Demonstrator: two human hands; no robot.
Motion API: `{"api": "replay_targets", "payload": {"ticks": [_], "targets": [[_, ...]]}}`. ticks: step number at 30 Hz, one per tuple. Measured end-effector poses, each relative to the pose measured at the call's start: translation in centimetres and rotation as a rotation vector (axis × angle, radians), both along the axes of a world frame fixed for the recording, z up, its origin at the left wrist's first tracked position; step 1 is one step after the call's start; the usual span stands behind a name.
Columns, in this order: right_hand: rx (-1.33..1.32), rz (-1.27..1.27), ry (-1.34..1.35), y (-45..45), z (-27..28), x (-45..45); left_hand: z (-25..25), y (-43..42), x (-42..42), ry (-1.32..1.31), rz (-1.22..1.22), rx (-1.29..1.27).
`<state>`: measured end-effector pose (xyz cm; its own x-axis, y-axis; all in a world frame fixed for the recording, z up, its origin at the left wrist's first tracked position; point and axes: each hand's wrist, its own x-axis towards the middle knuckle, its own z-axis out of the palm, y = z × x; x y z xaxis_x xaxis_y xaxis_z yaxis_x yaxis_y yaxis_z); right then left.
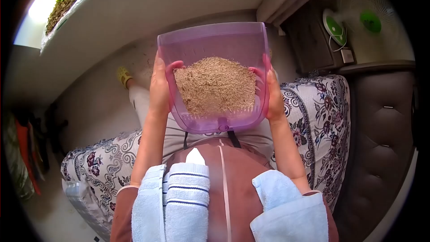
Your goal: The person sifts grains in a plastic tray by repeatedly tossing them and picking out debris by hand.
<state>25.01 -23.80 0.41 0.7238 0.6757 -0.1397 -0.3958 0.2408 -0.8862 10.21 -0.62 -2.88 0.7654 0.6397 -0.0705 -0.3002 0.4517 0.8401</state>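
Both hands support the tray from opposite sides: left hand at its left edge, right hand at its right edge. Each hand is partly open and cupped around the sidewall; pink-tinted fingers show through the translucent plastic.

Component held: one purple plastic tray, scoop-shaped, positioned above the lap and ahead of the torso. Its wider edge faces away from the body. Its rounded near edge carries a row of narrow slots (a small round fitting sits at the middle of this edge).

Contents: loose tan granules, spread between the side edges and reaching the slots. The strip along the far edge shows bare plastic.

Surroundings: a floral cover extends to both sides of the person, with a brown tufted backrest beyond its right edge. Light blue towels lie over the chest. A fan with a green hub occupies the upper right.
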Motion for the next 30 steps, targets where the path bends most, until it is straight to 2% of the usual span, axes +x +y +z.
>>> {"api": "replay_targets", "payload": {"ticks": [2, 5, 6, 7, 9, 10, 11, 13, 16, 19, 20, 21, 22, 23, 25, 26, 29, 30], "targets": [[-0.081, 0.017, 0.072, 0.2, 0.1, 0.4, 0.0, 0.4, -0.1, 0.012, -0.009, -0.009], [-0.124, 0.033, -0.236, 1.2, 5.6, -0.8, 2.4, 0.6, -1.4, -0.029, 0.057, -0.040], [0.000, 0.040, -0.316, 1.3, 7.5, -1.7, 4.9, 0.0, -2.0, -0.132, 0.073, -0.061], [0.042, 0.036, -0.309, 1.4, 6.8, -1.5, 6.4, -0.4, -2.3, -0.232, 0.087, -0.078], [0.126, 0.019, -0.293, 1.1, 3.5, -1.4, 5.4, 0.8, -2.4, -0.135, 0.063, -0.016], [0.007, -0.074, -0.336, 1.4, 2.0, -1.7, 4.5, 1.3, -2.3, -0.094, 0.050, 0.020], [0.002, -0.012, -0.347, 1.0, 1.2, -1.9, 3.5, 1.3, -2.5, -0.077, 0.022, 0.016], [0.103, -0.019, -0.120, 0.5, -0.1, -2.6, 1.4, 1.2, -2.5, -0.035, 0.075, 0.133], [0.015, -0.019, -0.005, 0.2, -0.1, -3.0, -0.3, 1.0, -2.8, 0.125, 0.026, 0.048], [-0.087, -0.028, -0.037, 0.5, -0.2, -2.8, 0.5, 0.8, -2.7, 0.209, -0.032, -0.102], [-0.054, -0.022, -0.076, 0.6, 1.2, -3.0, 1.6, 0.6, -2.4, 0.100, 0.004, -0.124], [-0.023, -0.018, -0.113, 0.5, 3.3, -3.4, 3.1, 0.4, -2.4, 0.040, 0.050, -0.014], [0.005, -0.015, -0.148, 0.3, 4.5, -3.7, 5.1, 0.2, -2.8, -0.052, 0.037, -0.008], [0.041, -0.017, -0.151, 0.0, 3.7, -3.5, 6.2, -0.1, -3.3, -0.140, 0.024, -0.006], [0.128, -0.020, -0.166, -0.5, 0.8, -3.0, 4.6, -0.2, -3.1, -0.097, 0.032, -0.008], [0.057, -0.024, -0.261, -0.4, -0.1, -3.0, 4.1, 0.1, -2.6, -0.089, 0.043, 0.001], [0.016, -0.022, -0.098, -0.2, -1.4, -3.2, 3.0, 0.1, -2.3, -0.033, 0.089, 0.061], [0.128, 0.007, 0.051, -0.1, -1.4, -3.0, 2.8, 0.3, -2.6, 0.052, 0.026, 0.037]]}}
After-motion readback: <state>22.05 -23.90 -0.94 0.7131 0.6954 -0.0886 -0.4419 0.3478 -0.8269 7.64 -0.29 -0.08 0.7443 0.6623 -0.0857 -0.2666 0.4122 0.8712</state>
